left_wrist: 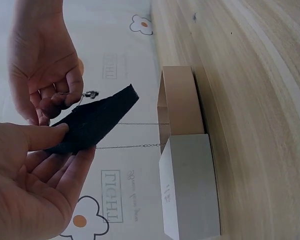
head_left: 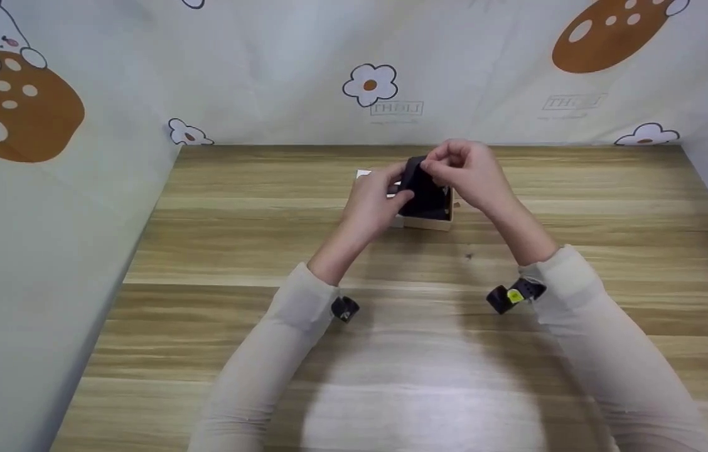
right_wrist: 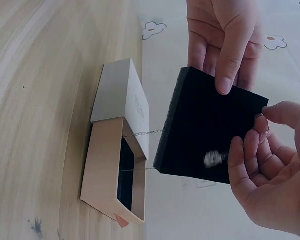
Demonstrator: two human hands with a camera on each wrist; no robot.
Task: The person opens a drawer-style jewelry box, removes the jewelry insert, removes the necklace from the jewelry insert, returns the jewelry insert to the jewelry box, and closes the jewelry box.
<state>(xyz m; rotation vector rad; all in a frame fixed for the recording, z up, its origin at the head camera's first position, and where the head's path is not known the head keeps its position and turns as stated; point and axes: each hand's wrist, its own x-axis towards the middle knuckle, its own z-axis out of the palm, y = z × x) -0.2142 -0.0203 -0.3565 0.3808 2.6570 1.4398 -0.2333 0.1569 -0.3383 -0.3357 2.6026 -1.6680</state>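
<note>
A thin black foam pad (head_left: 417, 179) is tilted above a small box, and my left hand (head_left: 374, 199) grips it by one side, thumb on its face. In the right wrist view a silvery pendant (right_wrist: 213, 158) hangs against the pad's face. My right hand (head_left: 470, 174), fingers curled at the pad's corner, pinches the necklace chain (right_wrist: 266, 131). Two strands of chain (left_wrist: 135, 146) run from the pad's far side down into the box. Under the hands the box has a tan drawer (left_wrist: 182, 100) pulled out of a white sleeve (left_wrist: 192, 185).
A ribbon tab (right_wrist: 121, 220) sticks out at the drawer's end. The box stands on a wood-grain table (head_left: 266, 251) near its back edge, with a printed curtain (head_left: 278, 75) behind. A small dark mark (head_left: 469, 255) shows on the tabletop.
</note>
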